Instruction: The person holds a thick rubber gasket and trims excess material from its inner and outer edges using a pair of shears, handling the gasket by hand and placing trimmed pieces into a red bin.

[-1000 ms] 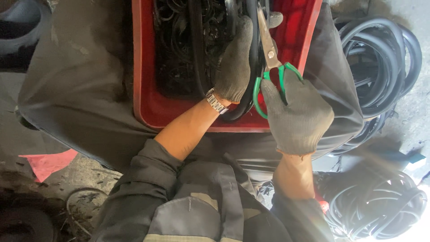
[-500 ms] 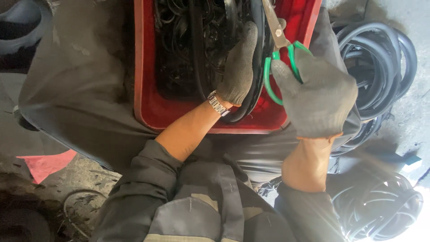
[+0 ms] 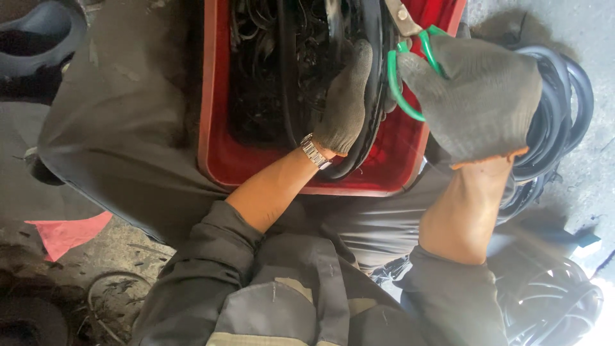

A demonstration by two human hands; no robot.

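- The black rubber band (image 3: 373, 96) you are working on runs down the right side of the red plastic crate (image 3: 214, 141), curving round at the crate's near wall just under your left wrist.
- Your left hand (image 3: 344, 102), in a grey knit glove, lies on that band with its fingers closed around it, holding it against the crate's inside.
- Your right hand (image 3: 477, 96), also gloved in grey, grips a pair of green-handled scissors (image 3: 410, 61); its fingers are curled shut through and around the green loops.
- The scissor blades point up and away from you, toward the top edge of the view, right beside the band; whether the blades are on the rubber you cannot tell.
- A metal wristwatch (image 3: 314, 152) sits on your left wrist, just below the glove cuff.
- The crate rests on your lap and is filled with a tangle of thin black rubber strips (image 3: 262, 77).
- To your right, on the concrete floor (image 3: 538, 25), lies a stack of black rubber rings (image 3: 564, 109), just beyond your right hand.
- A red scrap (image 3: 67, 232) lies on the ground at your left.
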